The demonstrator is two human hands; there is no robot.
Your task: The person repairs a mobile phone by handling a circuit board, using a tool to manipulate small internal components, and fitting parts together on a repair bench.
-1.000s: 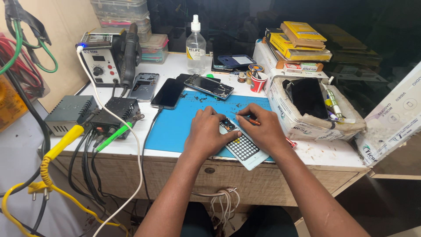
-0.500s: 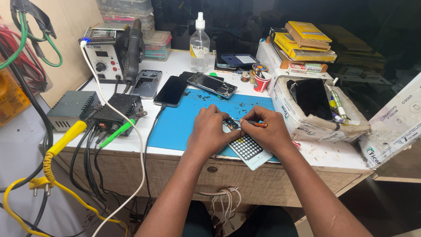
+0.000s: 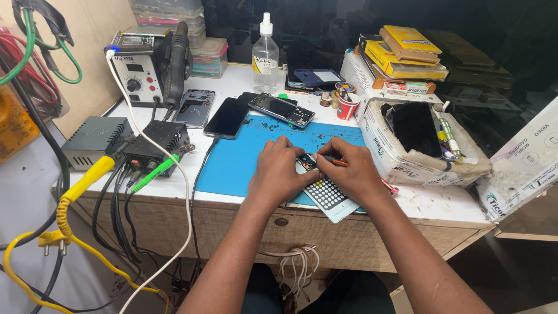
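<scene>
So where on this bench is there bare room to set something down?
The left part of the blue mat, between the black phone and the left hand, is bare. So is the white tabletop in front of the torn carton. The back row around the spray bottle is crowded.

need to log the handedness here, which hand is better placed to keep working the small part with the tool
Right. The right hand already grips the orange-handled tool, tip at the small part; the left hand is steadying it.

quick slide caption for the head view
Both hands, left hand and right hand, work a small device over a blue mat.
</scene>
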